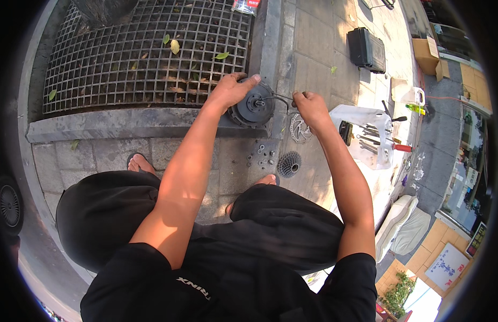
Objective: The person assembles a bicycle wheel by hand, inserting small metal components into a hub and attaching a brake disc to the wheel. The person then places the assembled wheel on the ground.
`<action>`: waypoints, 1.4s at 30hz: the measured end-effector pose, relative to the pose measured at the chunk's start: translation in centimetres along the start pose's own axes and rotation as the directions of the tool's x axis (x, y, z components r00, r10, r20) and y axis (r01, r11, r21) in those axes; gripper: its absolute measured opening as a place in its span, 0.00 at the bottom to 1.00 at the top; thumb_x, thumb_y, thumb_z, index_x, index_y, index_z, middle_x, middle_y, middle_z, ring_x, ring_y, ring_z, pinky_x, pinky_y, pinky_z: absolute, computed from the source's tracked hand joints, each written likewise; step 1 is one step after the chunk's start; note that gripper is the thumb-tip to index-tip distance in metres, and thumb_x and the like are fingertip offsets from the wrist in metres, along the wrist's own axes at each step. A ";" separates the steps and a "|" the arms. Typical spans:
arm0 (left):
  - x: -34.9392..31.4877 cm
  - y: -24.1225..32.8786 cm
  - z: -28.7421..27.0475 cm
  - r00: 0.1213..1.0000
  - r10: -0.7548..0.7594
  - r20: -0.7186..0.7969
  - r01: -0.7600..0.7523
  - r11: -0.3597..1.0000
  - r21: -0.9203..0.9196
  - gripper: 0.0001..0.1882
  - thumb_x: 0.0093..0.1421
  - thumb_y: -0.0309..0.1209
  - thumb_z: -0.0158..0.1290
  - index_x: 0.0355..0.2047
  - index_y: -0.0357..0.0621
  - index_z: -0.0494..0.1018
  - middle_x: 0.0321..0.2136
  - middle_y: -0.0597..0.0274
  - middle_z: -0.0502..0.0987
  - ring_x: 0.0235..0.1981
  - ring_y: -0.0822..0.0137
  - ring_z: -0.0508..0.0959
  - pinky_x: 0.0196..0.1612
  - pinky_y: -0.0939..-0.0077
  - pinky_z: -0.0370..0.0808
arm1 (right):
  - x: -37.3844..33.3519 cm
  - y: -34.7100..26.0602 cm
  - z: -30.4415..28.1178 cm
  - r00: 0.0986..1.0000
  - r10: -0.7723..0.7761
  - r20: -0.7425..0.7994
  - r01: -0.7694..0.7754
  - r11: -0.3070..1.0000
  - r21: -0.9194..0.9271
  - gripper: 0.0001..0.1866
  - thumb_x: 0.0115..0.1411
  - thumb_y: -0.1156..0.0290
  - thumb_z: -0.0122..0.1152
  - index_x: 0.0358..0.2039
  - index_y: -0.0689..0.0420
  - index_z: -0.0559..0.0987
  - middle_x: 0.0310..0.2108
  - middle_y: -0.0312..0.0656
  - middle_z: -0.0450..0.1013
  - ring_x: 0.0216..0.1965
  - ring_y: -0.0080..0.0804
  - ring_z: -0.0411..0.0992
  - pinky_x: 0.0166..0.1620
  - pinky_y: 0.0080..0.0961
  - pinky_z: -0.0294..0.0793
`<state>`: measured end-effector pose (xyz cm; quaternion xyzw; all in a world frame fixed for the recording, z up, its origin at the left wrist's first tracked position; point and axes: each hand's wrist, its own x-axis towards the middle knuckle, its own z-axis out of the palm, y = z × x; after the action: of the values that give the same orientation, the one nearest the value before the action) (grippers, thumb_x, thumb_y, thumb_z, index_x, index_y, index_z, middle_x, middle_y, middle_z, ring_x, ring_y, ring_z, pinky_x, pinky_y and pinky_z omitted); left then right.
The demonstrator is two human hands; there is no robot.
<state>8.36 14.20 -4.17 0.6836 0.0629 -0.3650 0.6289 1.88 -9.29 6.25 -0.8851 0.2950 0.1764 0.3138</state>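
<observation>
Head view | your left hand (pixel 234 92) grips the upper-left rim of the round hub (pixel 251 111) | your right hand (pixel 310 106) pinches a thin dark strand (pixel 284 97) right of it

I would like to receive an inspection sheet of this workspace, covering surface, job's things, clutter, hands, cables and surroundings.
Surface: grey paving beside a stone kerb; partly sunlit.
Job's things: dark round hub at the kerb's corner; slotted brake disc, cassette and small metal parts nearby.
Clutter: assorted tools on a white sheet; black case farther off.
Hands: left hand touches the hub's rim; right hand pinches a thin dark cable.
Cables: that one, at the hub's axle; its far end is unclear.
Surroundings: metal grate with fallen leaves; open cardboard box.
</observation>
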 end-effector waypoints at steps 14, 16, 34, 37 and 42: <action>-2.6 0.3 -0.9 0.970 -0.244 0.005 0.241 0.958 0.159 0.37 0.70 0.46 0.62 0.66 0.26 0.68 0.59 0.37 0.79 0.59 0.50 0.80 0.64 0.58 0.74 | 0.5 -0.4 -7.9 0.967 -0.001 0.253 -0.029 0.993 0.114 0.21 0.71 0.55 0.60 0.27 0.59 0.79 0.20 0.32 0.69 0.18 0.20 0.64 0.21 0.26 0.62; -3.6 0.2 -0.7 0.970 -0.243 -0.016 0.241 0.950 0.199 0.37 0.71 0.48 0.60 0.62 0.22 0.69 0.57 0.34 0.79 0.57 0.48 0.81 0.61 0.57 0.75 | 0.4 0.9 -7.4 0.954 0.009 0.299 -0.017 1.000 0.024 0.21 0.73 0.55 0.61 0.28 0.58 0.78 0.19 0.31 0.68 0.17 0.19 0.62 0.20 0.25 0.61; 1.7 1.3 -0.2 0.976 -0.090 0.200 0.028 0.956 0.292 0.47 0.63 0.58 0.66 0.70 0.34 0.70 0.66 0.37 0.74 0.68 0.51 0.75 0.69 0.61 0.71 | -1.0 7.7 0.5 0.741 0.148 0.655 -0.208 0.978 0.014 0.23 0.73 0.57 0.54 0.52 0.67 0.81 0.46 0.48 0.85 0.39 0.40 0.86 0.41 0.35 0.85; 0.4 2.2 -0.1 0.983 -0.088 0.162 0.032 0.946 0.322 0.43 0.66 0.56 0.63 0.70 0.36 0.70 0.65 0.40 0.76 0.67 0.53 0.76 0.68 0.62 0.72 | -0.6 8.6 2.7 0.724 0.057 0.688 -0.242 0.954 0.176 0.23 0.74 0.57 0.57 0.51 0.69 0.80 0.50 0.52 0.83 0.44 0.40 0.85 0.41 0.36 0.86; -1.9 1.5 -0.4 0.994 -0.086 0.072 0.062 0.955 0.290 0.38 0.73 0.53 0.54 0.72 0.36 0.67 0.66 0.39 0.75 0.68 0.51 0.74 0.69 0.63 0.68 | 0.4 6.9 6.7 0.781 -0.001 0.625 -0.343 0.836 0.429 0.24 0.75 0.56 0.56 0.52 0.69 0.79 0.48 0.52 0.82 0.45 0.44 0.84 0.46 0.37 0.85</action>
<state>7.98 14.96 -1.90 0.7490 0.0083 -0.4221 0.5107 -3.01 -9.42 -2.01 -0.6313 0.2985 0.3902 0.6000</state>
